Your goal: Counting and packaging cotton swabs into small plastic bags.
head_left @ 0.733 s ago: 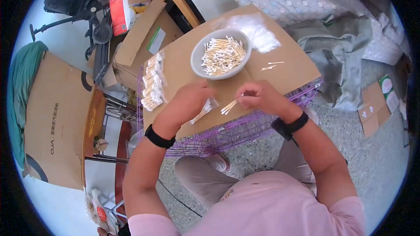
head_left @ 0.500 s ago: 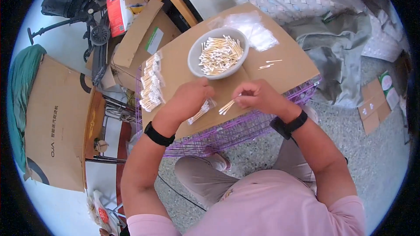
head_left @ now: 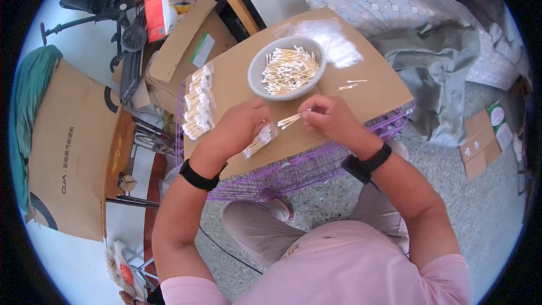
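Note:
My right hand [head_left: 330,120] pinches a few cotton swabs [head_left: 289,121] between thumb and fingertips, their white tips pointing left. Across from it, my left hand [head_left: 241,127] is closed at the upper edge of a small clear plastic bag [head_left: 261,140] with cotton swabs inside. The bag rests low over the cardboard tabletop; the left fingertips are partly hidden behind the hand. Just beyond both hands stands a grey bowl [head_left: 254,79] heaped with loose cotton swabs [head_left: 291,70].
Filled bags of swabs [head_left: 197,104] lie in a row along the left of the cardboard top [head_left: 231,68]. Flat clear bags [head_left: 333,42] lie behind the bowl, and a few stray swabs [head_left: 350,86] at right. A purple wire frame [head_left: 282,175] supports the top.
The swabs in my right hand have swung from slanting downward to nearly level. My left hand keeps its place by the small bag, which shows a little more. The whole view has shifted slightly.

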A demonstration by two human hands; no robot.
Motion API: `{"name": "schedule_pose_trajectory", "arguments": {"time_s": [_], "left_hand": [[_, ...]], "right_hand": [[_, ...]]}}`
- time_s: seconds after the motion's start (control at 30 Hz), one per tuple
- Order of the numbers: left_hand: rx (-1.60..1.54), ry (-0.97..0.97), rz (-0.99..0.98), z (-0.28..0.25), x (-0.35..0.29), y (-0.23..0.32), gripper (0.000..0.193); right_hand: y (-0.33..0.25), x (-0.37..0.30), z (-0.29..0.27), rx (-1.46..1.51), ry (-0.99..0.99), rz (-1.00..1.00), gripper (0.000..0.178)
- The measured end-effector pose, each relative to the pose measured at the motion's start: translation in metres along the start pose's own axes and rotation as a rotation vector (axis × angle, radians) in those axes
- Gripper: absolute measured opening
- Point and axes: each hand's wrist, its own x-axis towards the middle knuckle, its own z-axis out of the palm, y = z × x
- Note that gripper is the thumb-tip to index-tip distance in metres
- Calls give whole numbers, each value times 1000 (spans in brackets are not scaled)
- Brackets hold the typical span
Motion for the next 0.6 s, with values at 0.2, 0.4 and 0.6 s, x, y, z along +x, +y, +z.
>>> {"name": "schedule_pose_trajectory", "arguments": {"time_s": [0.2,0.4,0.6], "left_hand": [[30,41,-4,3,-7,-2,6],[11,82,-28,-3,-6,1,5],[-33,104,-3,-2,-4,8,6]], "right_hand": [[0,8,19,33,74,33,10],[0,10,19,-74,30,65,9],[6,7,21,-420,64,-308,10]]}}
